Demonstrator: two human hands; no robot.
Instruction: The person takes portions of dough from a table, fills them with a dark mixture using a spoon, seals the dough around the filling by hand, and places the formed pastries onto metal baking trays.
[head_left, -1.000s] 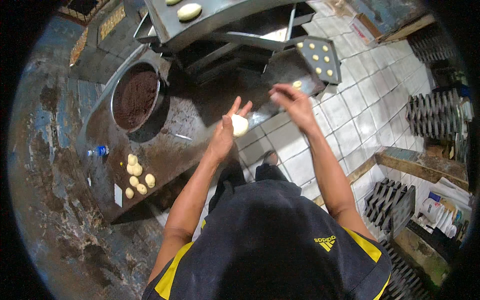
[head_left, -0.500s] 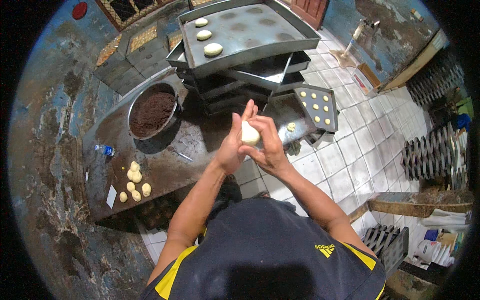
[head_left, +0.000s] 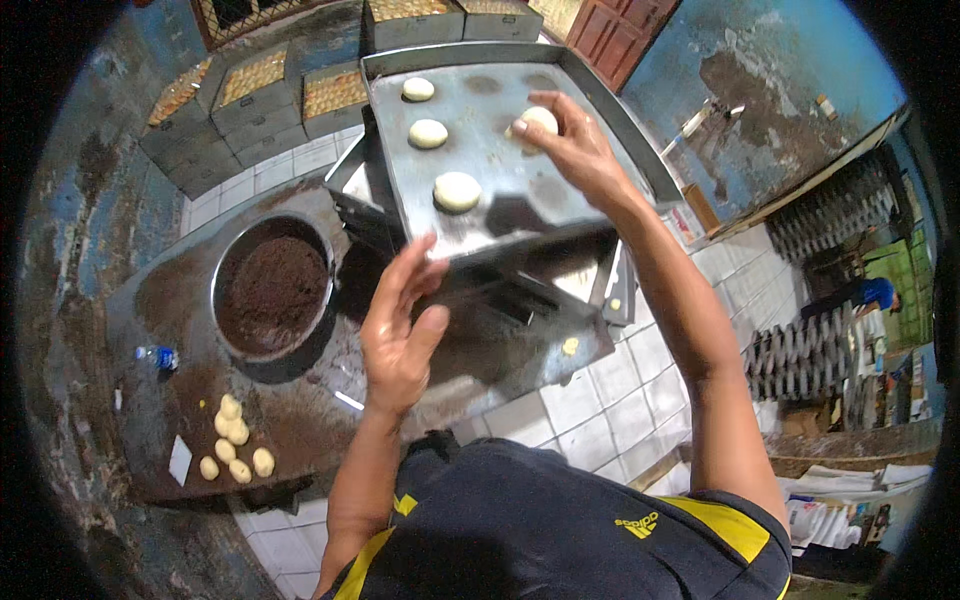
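My right hand point(head_left: 583, 148) reaches over the metal baking tray point(head_left: 570, 215), its fingers curved round a pale dough ball point(head_left: 540, 122). Whether that ball rests on the tray surface, I cannot tell. Three dough balls stand in a row along the tray's left side, the nearest dough ball point(head_left: 457, 192) being the largest to my eye. In front of the tray's near left corner my left hand point(head_left: 398, 330) is raised, fingers apart and holding nothing. Left of it, a big metal bowl point(head_left: 328, 290) holds a dark brown crumbly filling point(head_left: 275, 295).
Several small dough pieces point(head_left: 228, 425) lie on the worn table point(head_left: 150, 420), near a white card point(head_left: 180, 460) and a small bottle point(head_left: 158, 357). More trays are stacked beneath the top one. Metal boxes point(head_left: 255, 115) line the back wall. A person in blue point(head_left: 878, 293) is far right.
My hands have parted from the dough ball held between them. The right hand has carried it forward over the tray; the left has moved left and opened. The view has shifted forward.
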